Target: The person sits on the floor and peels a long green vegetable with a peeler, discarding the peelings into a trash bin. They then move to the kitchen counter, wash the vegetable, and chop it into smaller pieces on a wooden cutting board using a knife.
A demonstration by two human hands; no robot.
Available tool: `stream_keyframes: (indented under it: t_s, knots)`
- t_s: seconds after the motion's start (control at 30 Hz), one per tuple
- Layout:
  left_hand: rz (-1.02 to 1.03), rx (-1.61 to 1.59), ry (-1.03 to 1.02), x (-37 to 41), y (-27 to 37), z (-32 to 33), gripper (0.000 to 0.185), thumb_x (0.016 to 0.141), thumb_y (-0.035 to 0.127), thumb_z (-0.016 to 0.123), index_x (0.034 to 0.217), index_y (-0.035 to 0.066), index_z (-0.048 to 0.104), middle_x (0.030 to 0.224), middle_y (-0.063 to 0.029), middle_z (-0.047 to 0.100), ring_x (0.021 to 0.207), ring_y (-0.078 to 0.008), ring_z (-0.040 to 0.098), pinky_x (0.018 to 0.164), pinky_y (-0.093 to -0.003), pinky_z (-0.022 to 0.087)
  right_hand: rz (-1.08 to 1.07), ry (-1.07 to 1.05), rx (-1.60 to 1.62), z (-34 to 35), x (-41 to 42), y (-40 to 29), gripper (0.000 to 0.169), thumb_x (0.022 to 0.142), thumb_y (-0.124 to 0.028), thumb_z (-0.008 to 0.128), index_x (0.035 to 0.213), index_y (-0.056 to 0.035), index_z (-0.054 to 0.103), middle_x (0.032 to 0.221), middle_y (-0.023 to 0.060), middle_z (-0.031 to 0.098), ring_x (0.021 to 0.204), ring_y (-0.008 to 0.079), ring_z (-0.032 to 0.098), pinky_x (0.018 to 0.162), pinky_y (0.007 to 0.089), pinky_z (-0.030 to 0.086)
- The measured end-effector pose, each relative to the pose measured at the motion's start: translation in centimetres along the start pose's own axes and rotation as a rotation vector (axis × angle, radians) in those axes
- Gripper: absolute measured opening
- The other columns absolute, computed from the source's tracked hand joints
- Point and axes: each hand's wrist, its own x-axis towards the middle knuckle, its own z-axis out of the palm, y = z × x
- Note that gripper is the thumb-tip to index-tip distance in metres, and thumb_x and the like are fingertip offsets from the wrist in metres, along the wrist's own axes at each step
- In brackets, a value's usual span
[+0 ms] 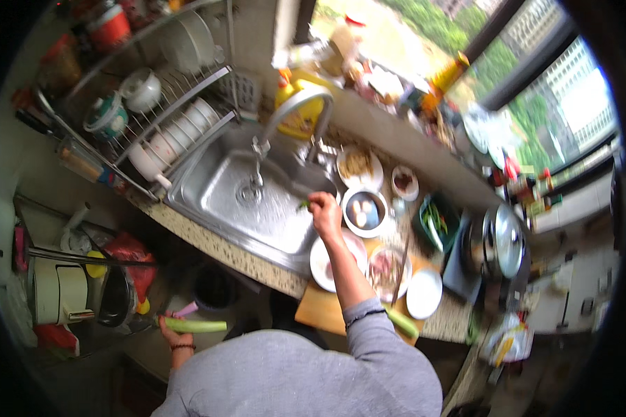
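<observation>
My left hand (173, 333) holds a long pale-green peeled vegetable (196, 326) low at the left, away from the counter. A pink-handled tool (184, 310) shows at the same hand; its working end is hidden. Over the right rim of the stainless steel sink (224, 229), my right hand (324, 207) pinches a small green scrap (304, 205) between its fingers. Water runs from the curved faucet (297, 101) into the basin. Just right of that hand stands a bowl (364, 212) with white, egg-like pieces in liquid. Another green vegetable piece (402, 322) lies on the wooden cutting board (318, 310).
A dish rack (172, 127) with bowls and plates stands left of the sink. Plates of food, chopsticks (401, 271), an empty white plate (424, 293) and a green basket of vegetables (437, 221) crowd the right counter. Farther right is a lidded pot (503, 240). A yellow bottle (298, 112) stands behind the faucet.
</observation>
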Motion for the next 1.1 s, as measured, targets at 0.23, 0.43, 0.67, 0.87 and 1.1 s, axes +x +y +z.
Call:
stream_keyframes:
  t_s: [0.23, 0.43, 0.67, 0.87, 1.1]
  knots:
    - [-0.172, 0.113, -0.189, 3.2, 1.6, -1.6, 0.033, 0.096, 0.039, 0.059, 0.108, 0.009, 0.063, 0.093, -0.0046, 0.064, 0.079, -0.0140, 0.059, 0.071, -0.0280, 0.051, 0.450, -0.004, 0.445, -1.5, -16.1, -6.6, 0.011, 0.089, -0.001, 0.064, 0.097, 0.0039, 0.069, 0.078, 0.0061, 0.068, 0.064, 0.0095, 0.062, 0.060, 0.0235, 0.052]
    - [-0.162, 0.322, -0.485, 3.6, 2.9, -2.1, 0.033, 0.097, 0.036, 0.059, 0.114, 0.009, 0.064, 0.103, -0.0021, 0.064, 0.081, -0.0122, 0.059, 0.073, -0.0256, 0.050, 0.691, 0.163, 0.653, -5.0, -29.4, -5.1, 0.017, 0.091, 0.003, 0.057, 0.106, 0.0052, 0.064, 0.082, 0.0085, 0.067, 0.069, 0.0120, 0.064, 0.062, 0.0237, 0.052]
    - [-0.203, 0.347, -0.503, -1.1, 1.0, 1.3, 0.033, 0.096, 0.034, 0.059, 0.116, 0.007, 0.064, 0.106, -0.0040, 0.063, 0.082, -0.0133, 0.059, 0.074, -0.0285, 0.050, 0.728, 0.892, 0.365, -20.5, -35.8, 5.3, 0.014, 0.096, 0.002, 0.052, 0.107, -0.0003, 0.060, 0.075, 0.0063, 0.059, 0.057, 0.0124, 0.056, 0.048, 0.0241, 0.047]
    - [-0.266, 0.353, -0.622, -6.7, -4.2, 4.5, 0.034, 0.096, 0.034, 0.060, 0.116, 0.006, 0.062, 0.106, -0.0051, 0.062, 0.078, -0.0126, 0.058, 0.071, -0.0287, 0.050, 0.793, 0.977, -0.110, -34.0, -36.5, 14.5, 0.012, 0.089, -0.003, 0.061, 0.099, -0.0008, 0.067, 0.083, 0.0063, 0.067, 0.067, 0.0145, 0.062, 0.060, 0.0280, 0.051]
    - [-0.394, 0.267, -0.638, -14.9, -15.5, 6.4, 0.036, 0.093, 0.035, 0.064, 0.112, 0.006, 0.064, 0.099, -0.0083, 0.064, 0.081, -0.0174, 0.060, 0.073, -0.0337, 0.051, 0.487, 0.457, -0.855, -34.1, -35.3, 14.7, 0.011, 0.079, -0.015, 0.073, 0.090, -0.0106, 0.071, 0.094, 0.0079, 0.067, 0.096, 0.0261, 0.060, 0.087, 0.0408, 0.045]
